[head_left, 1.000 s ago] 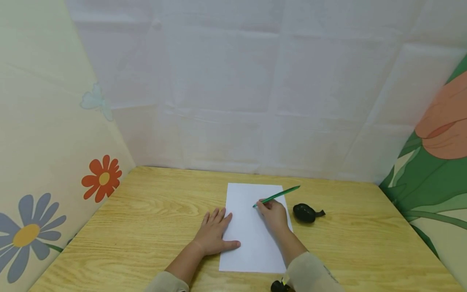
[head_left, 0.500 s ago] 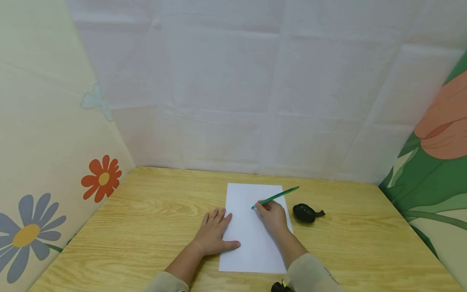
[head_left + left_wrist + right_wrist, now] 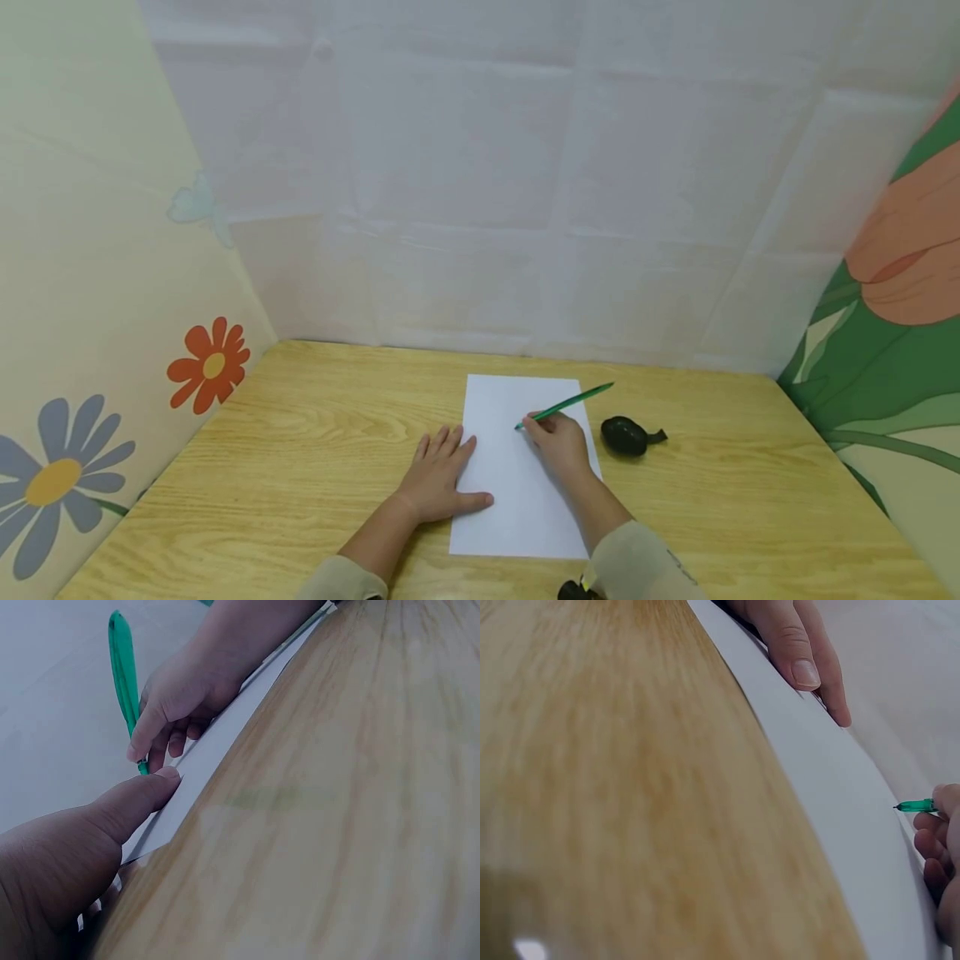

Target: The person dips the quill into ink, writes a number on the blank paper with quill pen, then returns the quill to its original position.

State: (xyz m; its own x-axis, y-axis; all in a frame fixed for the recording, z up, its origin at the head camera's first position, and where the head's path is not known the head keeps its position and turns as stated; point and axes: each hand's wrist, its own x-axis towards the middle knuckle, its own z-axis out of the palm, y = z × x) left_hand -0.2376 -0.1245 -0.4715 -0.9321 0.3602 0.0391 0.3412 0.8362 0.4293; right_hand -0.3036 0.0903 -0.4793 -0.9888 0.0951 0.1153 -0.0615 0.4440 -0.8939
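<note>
Right hand (image 3: 564,450) pinches the green pen (image 3: 577,400), tip down at the upper-middle of the white sheet (image 3: 517,492); can't tell if it's touching. Over the last second the tip has shifted slightly left and toward the person. No mark I can make out, but I'd read it as a stroke in progress. Left hand (image 3: 438,483) stays flat, fingers spread, thumb on the sheet: steadying it, likely. Black rounded object (image 3: 624,436) sits on the surface (image 3: 322,433), right of the sheet.
</note>
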